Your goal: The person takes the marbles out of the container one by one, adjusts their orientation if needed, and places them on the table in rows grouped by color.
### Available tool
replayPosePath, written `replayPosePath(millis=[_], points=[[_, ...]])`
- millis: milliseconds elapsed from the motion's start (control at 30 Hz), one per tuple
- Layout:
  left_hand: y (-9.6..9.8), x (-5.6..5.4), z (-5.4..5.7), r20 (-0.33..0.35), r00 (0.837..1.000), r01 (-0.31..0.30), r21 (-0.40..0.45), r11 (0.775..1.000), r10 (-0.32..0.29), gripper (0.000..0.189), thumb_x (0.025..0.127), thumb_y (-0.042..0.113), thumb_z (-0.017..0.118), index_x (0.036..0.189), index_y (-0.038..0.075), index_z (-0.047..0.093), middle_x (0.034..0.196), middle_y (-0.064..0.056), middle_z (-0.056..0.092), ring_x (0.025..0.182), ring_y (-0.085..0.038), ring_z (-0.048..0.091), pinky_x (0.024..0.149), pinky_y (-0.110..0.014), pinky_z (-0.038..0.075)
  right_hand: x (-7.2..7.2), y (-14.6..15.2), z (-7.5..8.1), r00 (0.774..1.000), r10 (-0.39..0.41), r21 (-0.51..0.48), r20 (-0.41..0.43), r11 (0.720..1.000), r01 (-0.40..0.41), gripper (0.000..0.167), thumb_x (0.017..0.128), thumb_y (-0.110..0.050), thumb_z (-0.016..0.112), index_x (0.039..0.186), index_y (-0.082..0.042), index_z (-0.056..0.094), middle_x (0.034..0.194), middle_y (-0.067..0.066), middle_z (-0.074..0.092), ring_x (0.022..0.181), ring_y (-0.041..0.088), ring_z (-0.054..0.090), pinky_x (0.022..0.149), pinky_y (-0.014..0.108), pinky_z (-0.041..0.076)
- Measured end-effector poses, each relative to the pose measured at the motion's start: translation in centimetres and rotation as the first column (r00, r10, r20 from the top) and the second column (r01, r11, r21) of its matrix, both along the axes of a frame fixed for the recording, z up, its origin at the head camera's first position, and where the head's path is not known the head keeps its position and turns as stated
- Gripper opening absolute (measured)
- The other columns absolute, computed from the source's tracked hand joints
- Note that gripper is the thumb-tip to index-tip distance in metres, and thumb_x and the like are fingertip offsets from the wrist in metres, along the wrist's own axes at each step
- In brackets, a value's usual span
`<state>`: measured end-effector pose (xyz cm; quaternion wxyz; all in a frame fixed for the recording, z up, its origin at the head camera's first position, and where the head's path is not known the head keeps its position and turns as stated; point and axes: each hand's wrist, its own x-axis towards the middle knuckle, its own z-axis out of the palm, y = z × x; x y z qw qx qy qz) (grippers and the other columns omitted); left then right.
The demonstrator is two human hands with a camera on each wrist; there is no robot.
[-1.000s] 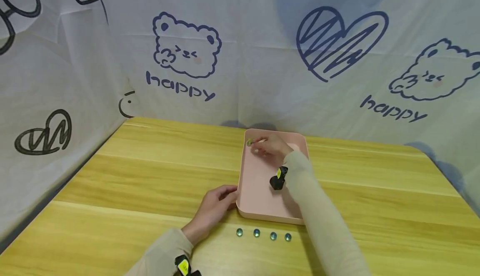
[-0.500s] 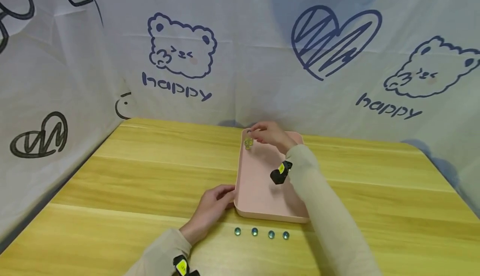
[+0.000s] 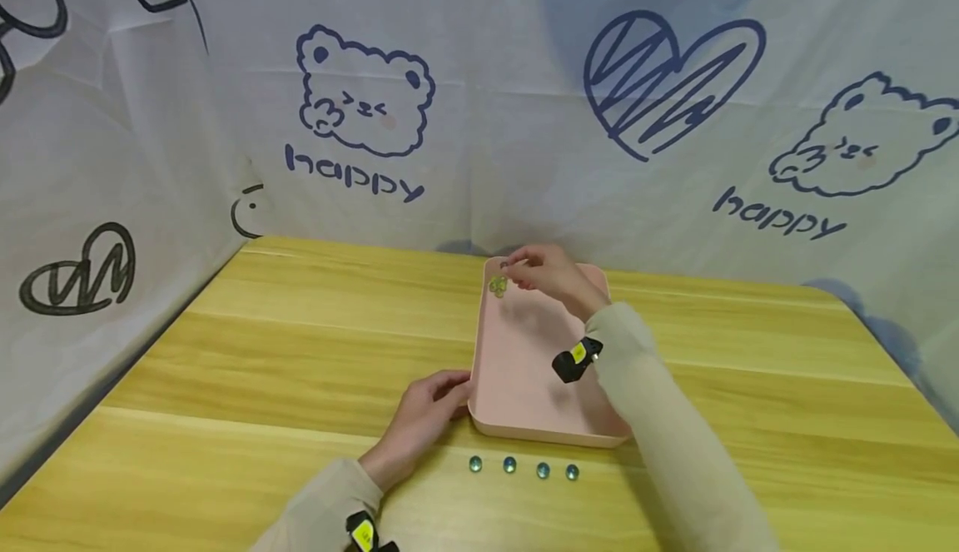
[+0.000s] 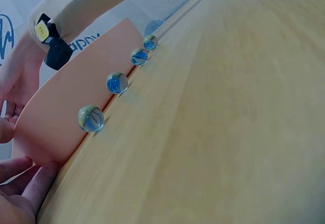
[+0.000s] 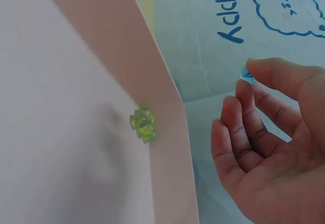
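Note:
Between thumb and index finger of my right hand (image 3: 547, 273) is a small clear marble with blue in it (image 5: 248, 75). That hand is above the far left corner of a pink tray (image 3: 517, 369). Beneath it, yellow-green marbles (image 5: 144, 124) cluster inside the tray against the wall. My left hand (image 3: 423, 419) holds the tray near its front left corner, with fingers on the outer wall. Several clear marbles with blue swirls (image 4: 117, 83) sit in a row on the table, just outside the tray's near wall.
The tray stands on a wood-grain table (image 3: 300, 352). A white cloth (image 3: 517, 177) with drawings hangs behind the table's far edge and along its left side. Each sleeve carries a black wrist camera (image 3: 577, 360).
My right hand has moved back from the yellow-green marbles, so they now show fully, and its wrist has shifted right. The left hand and the row of marbles stay where they were.

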<state>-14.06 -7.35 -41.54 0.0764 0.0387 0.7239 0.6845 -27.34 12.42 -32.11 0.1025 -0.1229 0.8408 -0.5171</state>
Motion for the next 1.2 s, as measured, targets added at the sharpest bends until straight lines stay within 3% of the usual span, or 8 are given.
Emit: replayPosePath(millis=[267,567,833,1033,1200], points=[[0.0,0.0,0.0,-0.015,1.0,0.01,0.013,1.0,-0.01,0.033,0.099,0.012,0.054,0.122,-0.012,0.058,0.118,-0.022,0.061,0.106,-0.028,0.061,0.087,-0.032,0.055,1.7,0.6,0.6,0.999,0.006,0.037,-0.053,0.999,-0.004,0.026,0.094,-0.021,0.064,0.114,-0.004,0.066,0.1,0.009,0.064,0.089,0.025,0.055,0.088,0.042,0.047],[0.0,0.0,0.1,-0.01,1.0,0.012,0.011,1.0,-0.012,0.034,0.099,0.014,0.055,0.122,-0.011,0.058,0.118,-0.021,0.061,0.105,-0.027,0.061,0.087,-0.032,0.055,3.5,1.1,0.6,0.996,-0.001,0.058,-0.089,0.998,0.006,0.027,0.094,-0.021,0.065,0.115,-0.005,0.066,0.097,0.012,0.065,0.092,0.03,0.056,0.083,0.036,0.048],[0.1,0.0,0.0,-0.012,1.0,0.013,0.019,1.0,-0.013,0.032,0.099,0.012,0.055,0.121,-0.012,0.058,0.117,-0.021,0.061,0.105,-0.027,0.06,0.087,-0.032,0.055,5.0,2.0,-0.3,0.987,0.004,0.015,-0.16,1.0,-0.001,0.021,0.093,-0.017,0.067,0.109,-0.003,0.067,0.079,0.007,0.062,0.077,0.022,0.055,0.073,0.034,0.047],[0.0,0.0,0.0,-0.017,1.0,0.012,0.015,1.0,-0.012,0.032,0.099,0.012,0.054,0.121,-0.012,0.058,0.117,-0.021,0.061,0.105,-0.027,0.061,0.087,-0.032,0.055,5.3,3.3,-0.8,0.991,-0.003,-0.047,-0.13,0.999,-0.003,0.022,0.094,-0.015,0.065,0.11,0.0,0.065,0.081,0.012,0.06,0.079,0.026,0.053,0.079,0.038,0.046],[-0.1,0.0,-0.1,-0.016,1.0,0.004,0.019,1.0,-0.004,0.032,0.098,0.01,0.054,0.12,-0.012,0.058,0.117,-0.022,0.061,0.105,-0.028,0.061,0.086,-0.032,0.055,5.6,4.3,-0.8,0.994,-0.008,-0.012,-0.113,1.0,0.006,0.025,0.095,-0.018,0.064,0.112,0.0,0.065,0.092,0.009,0.062,0.088,0.033,0.054,0.086,0.045,0.047]])
